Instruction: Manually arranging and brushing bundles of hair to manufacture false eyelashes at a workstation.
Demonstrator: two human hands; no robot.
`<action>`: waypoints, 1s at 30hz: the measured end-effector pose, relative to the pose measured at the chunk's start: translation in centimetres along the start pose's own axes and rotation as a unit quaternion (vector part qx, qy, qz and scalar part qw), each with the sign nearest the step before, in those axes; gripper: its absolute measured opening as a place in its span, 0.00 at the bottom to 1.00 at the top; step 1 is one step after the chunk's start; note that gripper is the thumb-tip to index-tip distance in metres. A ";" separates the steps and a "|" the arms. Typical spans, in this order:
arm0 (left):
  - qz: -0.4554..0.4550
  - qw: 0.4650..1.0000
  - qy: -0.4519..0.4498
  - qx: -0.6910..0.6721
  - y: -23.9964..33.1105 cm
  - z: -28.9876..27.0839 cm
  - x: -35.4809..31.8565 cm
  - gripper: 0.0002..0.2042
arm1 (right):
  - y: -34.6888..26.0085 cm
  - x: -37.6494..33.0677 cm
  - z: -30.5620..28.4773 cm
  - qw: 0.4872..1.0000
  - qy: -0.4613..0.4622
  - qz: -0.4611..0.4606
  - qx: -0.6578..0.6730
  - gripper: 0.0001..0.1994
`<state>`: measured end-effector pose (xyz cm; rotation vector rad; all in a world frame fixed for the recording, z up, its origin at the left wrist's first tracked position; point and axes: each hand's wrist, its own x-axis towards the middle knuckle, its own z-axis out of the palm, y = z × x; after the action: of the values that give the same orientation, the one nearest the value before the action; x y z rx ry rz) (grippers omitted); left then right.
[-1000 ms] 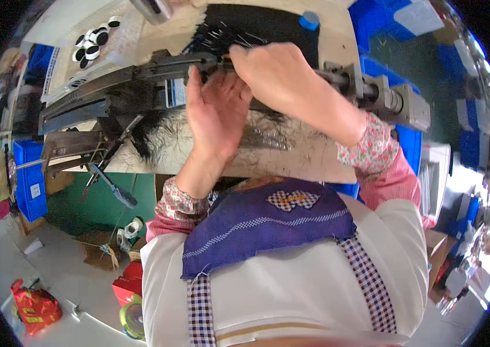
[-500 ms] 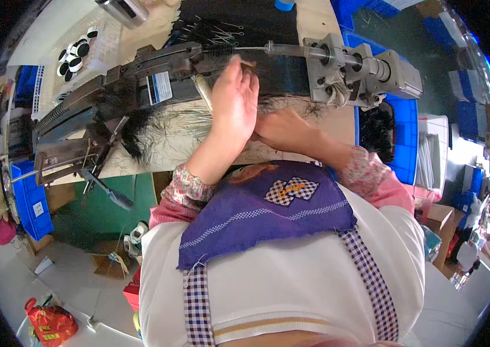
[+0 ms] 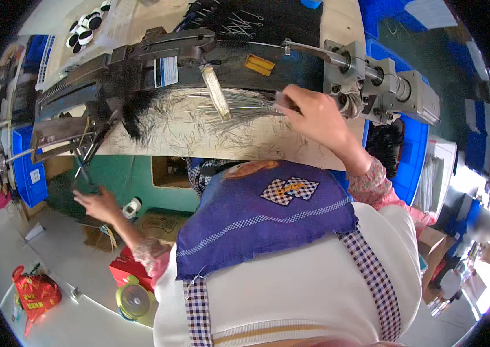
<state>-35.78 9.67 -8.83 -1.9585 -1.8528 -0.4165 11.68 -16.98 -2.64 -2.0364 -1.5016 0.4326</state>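
Note:
Out to the lower left, my left hand (image 3: 99,203) is at the lower end of a lever handle (image 3: 85,173), its fingers and thumb around the grip. My right hand (image 3: 317,115) is over the bench at the right end of a spread bundle of thin metal wires (image 3: 239,105), fingertips pinched on the wire ends; how many they hold is hidden. A wire with dark bristles (image 3: 239,43) stretches between the metal bench fixture (image 3: 184,43) and the rod of the grey spindle unit (image 3: 352,66). Below it lie a yellow block (image 3: 259,65) and a wrapped, pale bar (image 3: 216,92).
Black bristles (image 3: 135,118) hang from the fixture, with loose ones strewn on the bench. Finished-looking looped wires (image 3: 245,23) lie on a black mat. A basket (image 3: 120,20) holds black-and-white round pieces (image 3: 86,32). Blue bins (image 3: 413,150) stand at the right.
My left hand has left the fixture's middle and swung down left to the lever handle, which has shifted. My right hand has moved right and up to the wire ends. The view has shifted slightly.

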 end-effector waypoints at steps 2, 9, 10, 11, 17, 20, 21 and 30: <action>-0.065 0.992 -0.071 -0.084 -3.2 0.3 1.0 0.38 | -1.2 -0.5 -1.7 0.997 0.065 0.029 0.013 0.09; 0.077 0.983 0.006 -0.166 5.3 -0.3 -1.9 0.31 | -2.3 -2.2 -7.9 0.955 0.285 0.031 0.076 0.05; 0.180 0.967 0.036 -0.177 9.6 -3.5 -1.9 0.30 | -2.6 -2.0 -8.7 0.956 0.281 0.038 0.075 0.05; 0.180 0.926 -0.016 -0.331 14.9 -7.6 -1.7 0.29 | -3.0 -1.7 -9.7 0.957 0.279 0.046 0.067 0.05; 0.328 0.618 -0.256 -0.667 27.8 -19.0 -3.4 0.22 | -8.5 3.9 -8.6 0.984 0.037 -0.128 0.121 0.05; 0.264 0.558 -0.480 -0.623 27.6 -18.2 -2.4 0.11 | -6.9 5.5 -8.3 0.971 0.131 -0.174 0.099 0.06; 0.273 0.557 -0.476 -0.623 26.3 -16.9 -1.9 0.11 | -5.6 5.4 -8.8 0.972 0.150 -0.159 0.086 0.07; -0.024 0.440 -0.579 -0.686 30.0 -14.7 -5.6 0.12 | -1.7 7.8 -5.1 0.958 0.093 -0.203 -0.180 0.08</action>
<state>-5.42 -3.37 -1.46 -4.1004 -2.5706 -0.9449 15.75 -10.49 2.98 -1.8832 -1.9212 -0.2070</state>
